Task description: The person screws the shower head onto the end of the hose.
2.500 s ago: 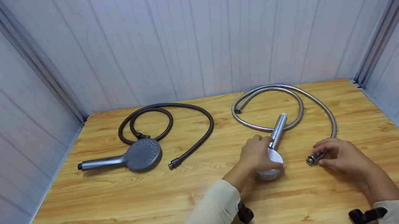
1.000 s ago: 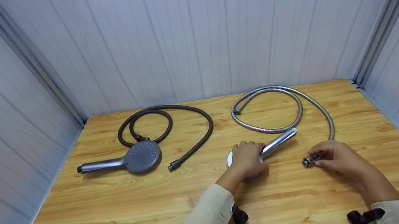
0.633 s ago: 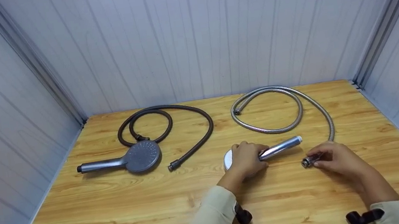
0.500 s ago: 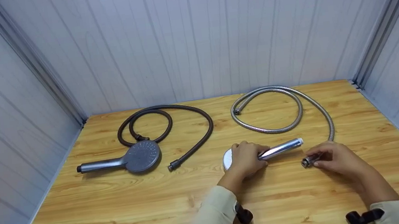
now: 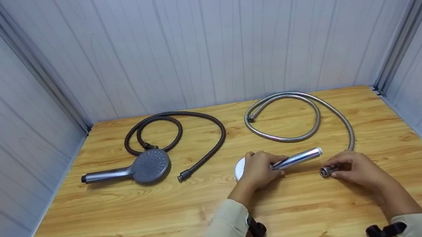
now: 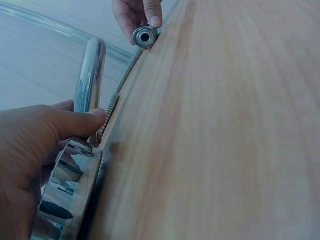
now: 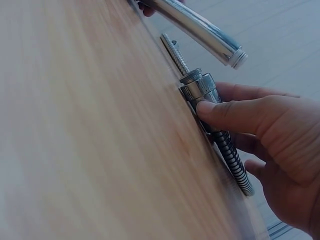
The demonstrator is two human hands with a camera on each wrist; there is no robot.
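The chrome shower head has swung round: two and a half seconds ago its handle lay across the loop of the silver hose, and now the whole piece is on the near side of that loop, handle pointing right. Over the last half second it shifts only slightly. The right hand has hardly moved, and the loop stays as it was. To judge by this, the swing serves to line the handle tip up with the hose's end fitting; the two are near each other but apart, so nothing is joined yet.

The left hand, on the near side of the loop, holds the shower head where disc and handle meet. Its thumb lies over the base of the handle and its fingers are behind, so the handle sticks out freely past them.

On the near right of the loop, the right hand's thumb and fingers pinch the end fitting; its mouth protrudes beyond them toward the left hand. Whether the fitting touches the desk I cannot tell.

Well to the left of the loop lie a grey shower head and a dark hose, neither in a hand.
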